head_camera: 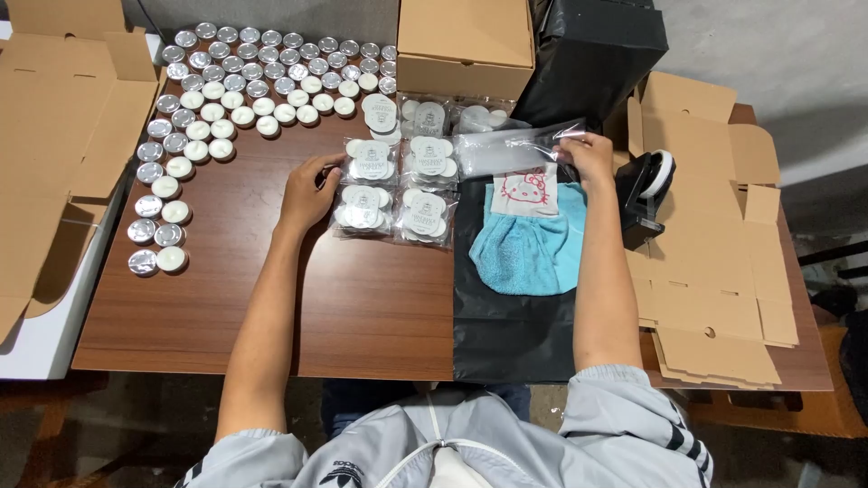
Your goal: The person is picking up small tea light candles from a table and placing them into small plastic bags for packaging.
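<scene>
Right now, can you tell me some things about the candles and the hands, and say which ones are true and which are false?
1. The left hand rests on a clear packet of tealights. True.
2. The right hand holds a pair of scissors. False: its fingers pinch an empty clear plastic bag.
3. Loose tealight candles sit in rows at the far left of the wooden table. True.
4. The blue towel lies on the flat cardboard. False: it lies on a black plastic sheet.
5. The closed cardboard box stands at the table's near edge. False: it stands at the far edge.
</scene>
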